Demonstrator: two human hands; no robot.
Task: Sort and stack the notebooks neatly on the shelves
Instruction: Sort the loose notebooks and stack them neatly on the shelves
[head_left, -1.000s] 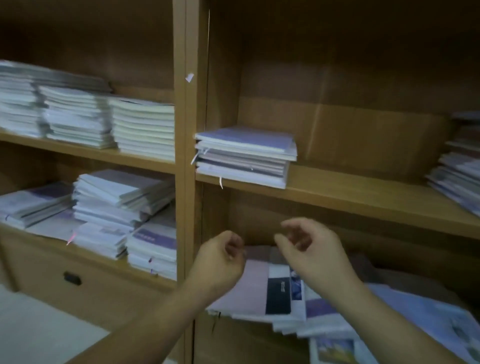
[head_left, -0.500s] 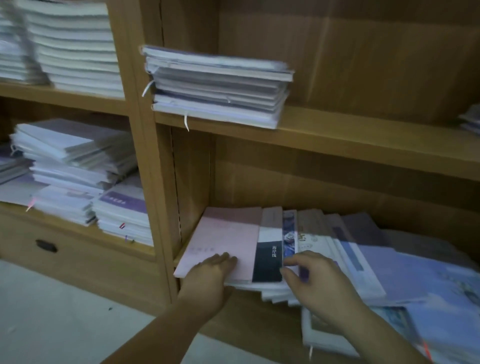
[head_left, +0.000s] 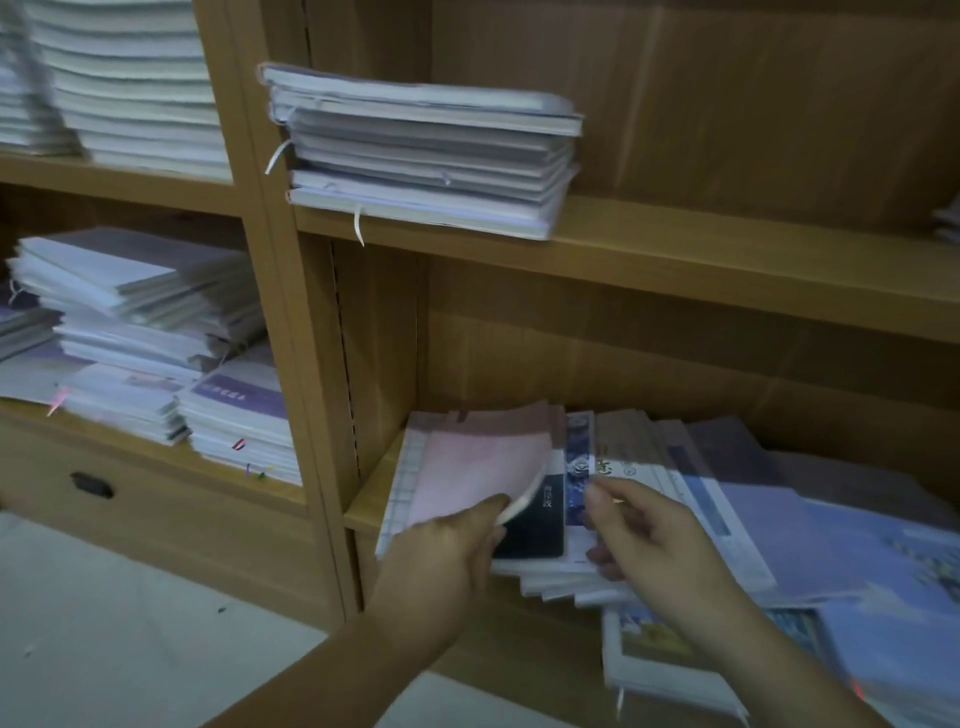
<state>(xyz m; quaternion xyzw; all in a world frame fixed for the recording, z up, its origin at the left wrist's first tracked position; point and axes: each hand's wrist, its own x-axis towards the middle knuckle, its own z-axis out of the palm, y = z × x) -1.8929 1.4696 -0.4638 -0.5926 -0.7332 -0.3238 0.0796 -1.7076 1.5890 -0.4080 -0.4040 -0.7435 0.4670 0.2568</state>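
A messy spread of notebooks (head_left: 737, 499) lies on the lower right shelf (head_left: 363, 499) and overhangs its front edge. On top at the left is a pink notebook (head_left: 478, 467). My left hand (head_left: 441, 551) pinches its front right corner and lifts it, so the cover curls up. Beneath it shows a notebook with a black and white cover (head_left: 540, 519). My right hand (head_left: 644, 540) grips the edge of the notebooks just right of that, thumb on top and fingers underneath. A neat pile of pale notebooks (head_left: 421, 150) sits on the shelf above.
The left bay holds several stacks of pale notebooks (head_left: 135, 332) on its lower shelf and taller stacks (head_left: 124, 78) above. A wooden upright (head_left: 291, 338) divides the bays. Below the left bay is a drawer with a dark handle (head_left: 91, 485). Light floor (head_left: 130, 634) lies in front.
My hands dropped from mid-air to the lower shelf's notebooks. The left hand went from resting flat on the pink notebook to lifting its corner; the right hand took hold of the neighbouring notebooks.
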